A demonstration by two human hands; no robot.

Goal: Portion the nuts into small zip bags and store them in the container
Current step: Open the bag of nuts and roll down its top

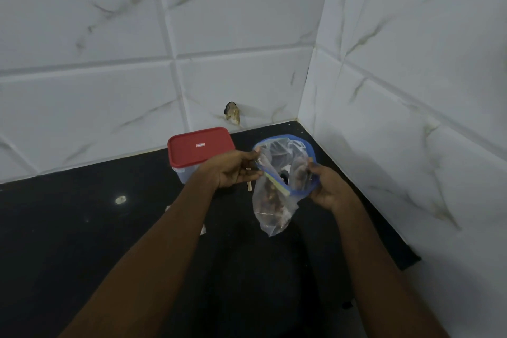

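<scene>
At the far left we see the black speckled stone bench (pixel 82 228) running back to the white marble-veined tiled wall (pixel 82 63). At eleven o'clock from the bag stands the clear rectangular plastic container (pixel 201 147), its red lid on, close against that wall. Our left forearm reaches in from seven o'clock. The left hand (pixel 233 170) lies partly in front of the container, its back toward us, with fingers (pixel 251 173) curled and pinching the bag's rim at nine o'clock. The small clear zip bag (pixel 274 211) with a blue zip band hangs above the bench between both hands, mouth held wide. Brown nuts (pixel 270 192) show dimly through the plastic. Our right forearm comes up from five o'clock, and the right hand (pixel 332 189) has its fingers closed on the rim at three o'clock. Beyond it, the white tiled side wall (pixel 411 90) meets the back wall at one o'clock.
</scene>
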